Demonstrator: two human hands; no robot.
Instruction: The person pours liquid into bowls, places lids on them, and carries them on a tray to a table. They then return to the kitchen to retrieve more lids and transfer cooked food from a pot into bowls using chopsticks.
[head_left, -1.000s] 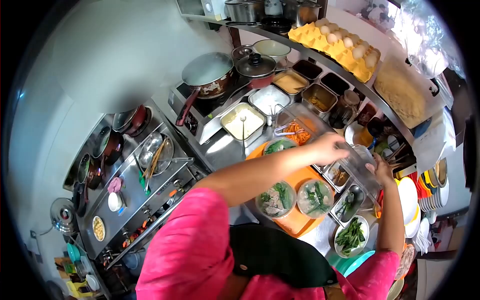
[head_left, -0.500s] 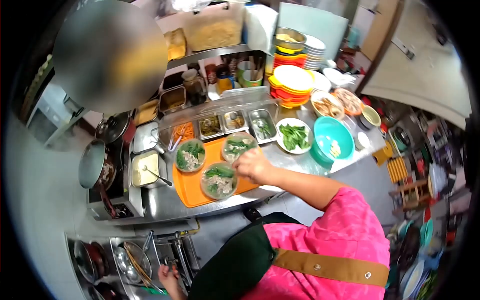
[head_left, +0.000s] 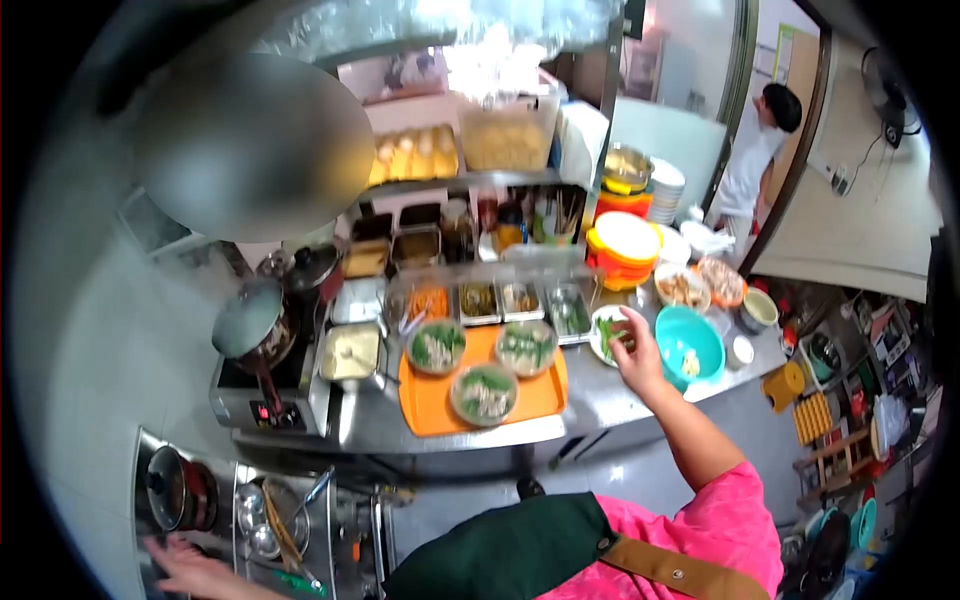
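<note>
My right hand (head_left: 640, 355) is over the right edge of a white plate (head_left: 597, 345) with green leafy vegetables (head_left: 611, 335). Its fingers are curved and apart, with nothing visible between them. Far to the lower left, my left hand (head_left: 185, 568) stretches out with fingers spread, close to a lidded pot (head_left: 172, 490). An orange tray (head_left: 428, 415) on the steel counter carries three round clear bowls, a left one (head_left: 438, 346), a right one (head_left: 526, 347) and a front one (head_left: 484, 394), each filled with greens and pale meat.
Metal food containers (head_left: 478, 302) line the counter behind the tray. A teal basin (head_left: 690, 340) sits right of the plate. On the left, a handled pan (head_left: 250, 325) stands on a cooker (head_left: 265, 405). Another person (head_left: 750, 150) is by the doorway at the back right.
My right hand has moved right, from the bowls to the plate of greens. My left hand has moved left and opened out. The camera view has shifted, and a person now shows at the doorway.
</note>
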